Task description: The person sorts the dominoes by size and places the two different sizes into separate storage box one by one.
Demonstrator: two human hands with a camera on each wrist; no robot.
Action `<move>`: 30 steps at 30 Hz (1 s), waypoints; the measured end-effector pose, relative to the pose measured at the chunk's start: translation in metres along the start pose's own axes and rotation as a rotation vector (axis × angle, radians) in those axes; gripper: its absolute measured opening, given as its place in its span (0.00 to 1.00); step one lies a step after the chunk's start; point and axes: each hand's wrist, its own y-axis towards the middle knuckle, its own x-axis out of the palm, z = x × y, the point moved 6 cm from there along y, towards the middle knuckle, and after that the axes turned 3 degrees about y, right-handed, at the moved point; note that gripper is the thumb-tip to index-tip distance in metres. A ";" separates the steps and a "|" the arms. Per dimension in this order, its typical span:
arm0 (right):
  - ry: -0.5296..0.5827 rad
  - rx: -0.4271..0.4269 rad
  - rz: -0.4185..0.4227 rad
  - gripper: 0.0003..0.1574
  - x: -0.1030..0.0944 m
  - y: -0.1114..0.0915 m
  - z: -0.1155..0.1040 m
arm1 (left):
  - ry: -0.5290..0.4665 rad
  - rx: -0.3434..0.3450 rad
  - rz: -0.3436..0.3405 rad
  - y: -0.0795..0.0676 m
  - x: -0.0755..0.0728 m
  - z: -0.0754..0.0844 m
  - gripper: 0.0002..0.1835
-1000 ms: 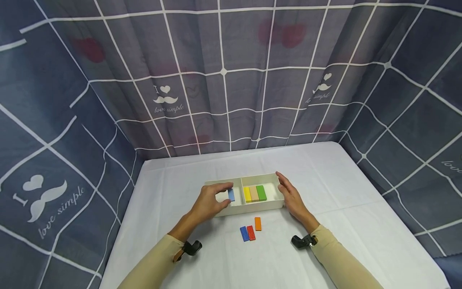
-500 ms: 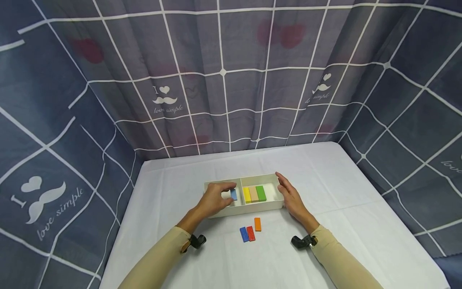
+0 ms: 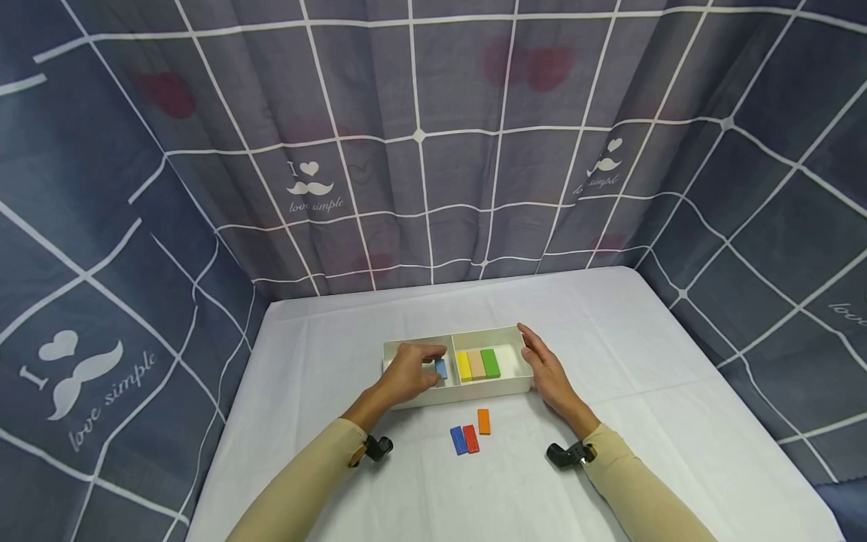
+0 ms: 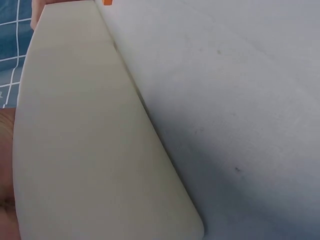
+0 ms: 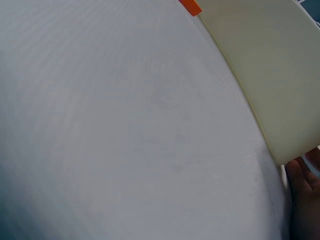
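Note:
An off-white box [image 3: 474, 388] with two compartments sits on the white-covered table. Over its left compartment, my left hand [image 3: 409, 372] pinches a light blue block [image 3: 441, 368] between thumb and fingers, close to the divider. My right hand [image 3: 552, 378] holds the right end of the box, thumb over the rim and fingers along the outside. In the right compartment a yellow block [image 3: 463, 366], a beige block [image 3: 477, 365] and a green block [image 3: 490, 363] lie side by side against the divider. Both wrist views mostly show the box's front wall [image 4: 95, 120].
In front of the box lie a blue block [image 3: 458, 440] and a red block [image 3: 470, 438] side by side, with an orange block [image 3: 484, 421] nearer the box. Checked curtains [image 3: 366, 181] enclose the table at the back and sides.
My left hand has moved right with the light blue block, bringing it up near the divider. My right hand has stayed at the box's right end.

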 end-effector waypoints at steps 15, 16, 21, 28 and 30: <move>-0.011 -0.003 -0.005 0.34 0.000 0.000 -0.001 | 0.058 -0.058 -0.048 0.016 0.008 -0.006 0.29; -0.010 -0.004 -0.007 0.34 0.000 0.000 -0.001 | 0.066 -0.057 -0.050 0.017 0.009 -0.005 0.29; -0.006 -0.007 -0.008 0.34 0.001 -0.001 0.000 | 0.094 -0.051 -0.056 0.020 0.010 -0.004 0.30; 0.012 -0.013 -0.008 0.34 0.001 -0.001 -0.001 | 0.116 -0.040 -0.055 0.024 0.013 -0.004 0.29; 0.014 -0.014 -0.007 0.34 0.001 -0.001 0.000 | 0.116 -0.038 -0.053 0.024 0.014 -0.005 0.29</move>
